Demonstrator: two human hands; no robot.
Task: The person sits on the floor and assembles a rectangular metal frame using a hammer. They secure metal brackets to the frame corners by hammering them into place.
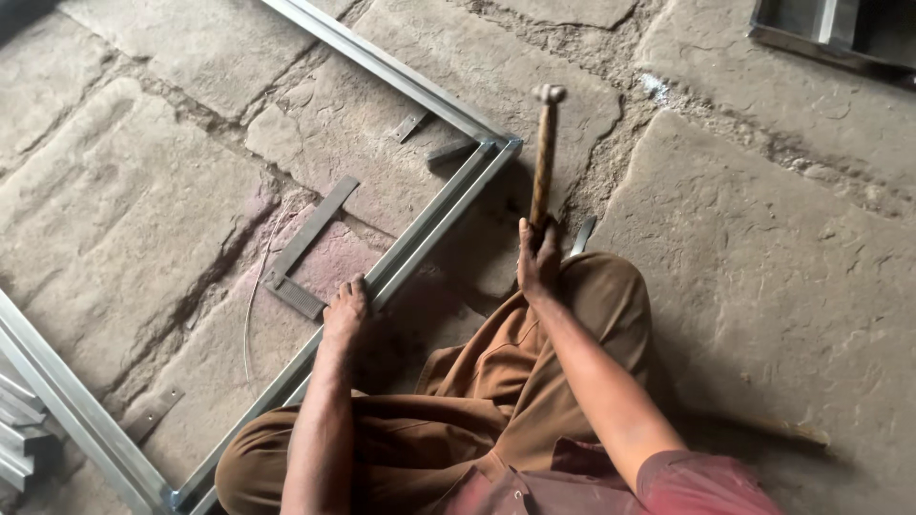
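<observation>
A grey metal frame [420, 234] of thin channel bars lies flat on the stone floor, its corner at the upper middle. My left hand [345, 310] grips the frame's near bar, fingers curled over its edge. My right hand [537, 259] is closed around the wooden handle of a hammer [545, 153]. The hammer is raised, its small metal head up near the frame's corner. My knees in brown trousers are folded beneath both arms.
A flat metal L-shaped try square [303, 250] lies inside the frame. Small metal brackets [410, 125] lie near the corner and at the lower left. More metal bars are stacked at the left edge [19, 420]. A steel piece [840, 33] sits top right.
</observation>
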